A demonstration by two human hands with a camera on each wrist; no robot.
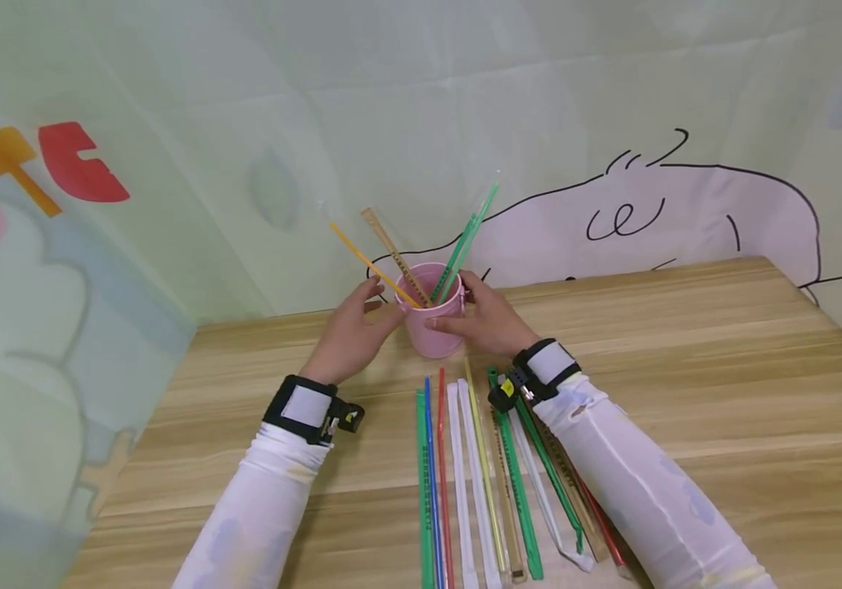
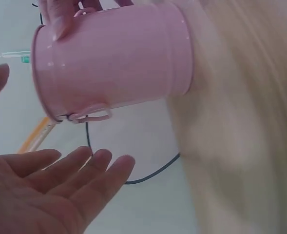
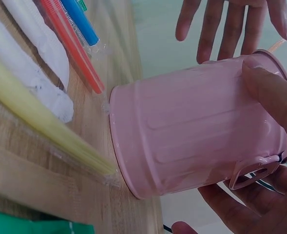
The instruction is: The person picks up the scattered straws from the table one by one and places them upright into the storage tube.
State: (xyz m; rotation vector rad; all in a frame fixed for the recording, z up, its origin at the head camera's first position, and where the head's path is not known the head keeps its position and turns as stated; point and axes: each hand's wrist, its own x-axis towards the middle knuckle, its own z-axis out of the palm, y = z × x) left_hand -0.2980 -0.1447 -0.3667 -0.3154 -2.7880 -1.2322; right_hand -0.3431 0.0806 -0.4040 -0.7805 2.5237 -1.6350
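Observation:
A small pink metal bucket [image 1: 434, 337] stands at the back of the table, with small wire handles on its sides. Several straws lean in it: an orange straw [image 1: 362, 252], a brown-printed straw [image 1: 384, 236] and green straws [image 1: 474, 229]. My right hand [image 1: 496, 321] grips the bucket from the right, thumb across its near wall and fingers round the far side. At the left, my left hand [image 1: 350, 337] is held beside the rim, its fingers extended and apart from the wall in the left wrist view.
Several wrapped straws lie in a row on the wooden table [image 1: 686, 360] in front of the bucket, among them a blue straw [image 1: 431, 483], a red straw [image 1: 443, 466] and a yellow straw [image 1: 485, 466]. Behind rises a printed cloth backdrop [image 1: 391, 98].

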